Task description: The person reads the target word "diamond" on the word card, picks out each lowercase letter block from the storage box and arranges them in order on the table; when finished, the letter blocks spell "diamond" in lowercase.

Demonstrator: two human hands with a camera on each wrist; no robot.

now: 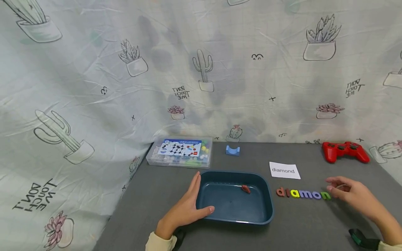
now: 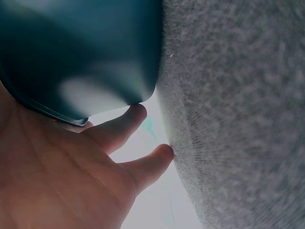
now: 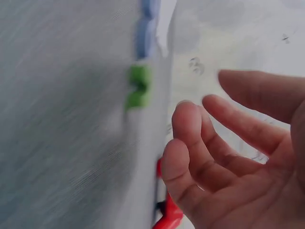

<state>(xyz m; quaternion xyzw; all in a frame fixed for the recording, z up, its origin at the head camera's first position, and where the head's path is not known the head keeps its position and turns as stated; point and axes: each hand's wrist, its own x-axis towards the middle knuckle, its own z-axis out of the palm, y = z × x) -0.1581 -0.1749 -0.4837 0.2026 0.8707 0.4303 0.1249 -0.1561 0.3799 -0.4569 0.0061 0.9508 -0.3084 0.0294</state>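
Along the left side of a dark blue tray [image 1: 235, 221] lies my left hand [image 1: 185, 205], its fingers straight and its thumb over the near left rim. In the left wrist view two fingertips of that hand show close to the tray's outer wall [image 2: 109, 57]. One small reddish-brown piece [image 1: 246, 189] lies inside the tray. My right hand [image 1: 355, 195] hovers just right of the green letter n [image 1: 325, 195], fingers loosely bent and holding nothing. That n ends a row of coloured letters [image 1: 305, 194] reading "diamon". Above the row lies a white card [image 1: 284, 170] printed "diamond".
A clear plastic case [image 1: 179, 152] with a molecule picture stands at the back left. To its right sits a small blue holder [image 1: 232, 150]. A red game controller [image 1: 344, 151] lies at the back right. Behind the grey table [image 1: 301, 226] hangs a cactus-print cloth [image 1: 238, 87].
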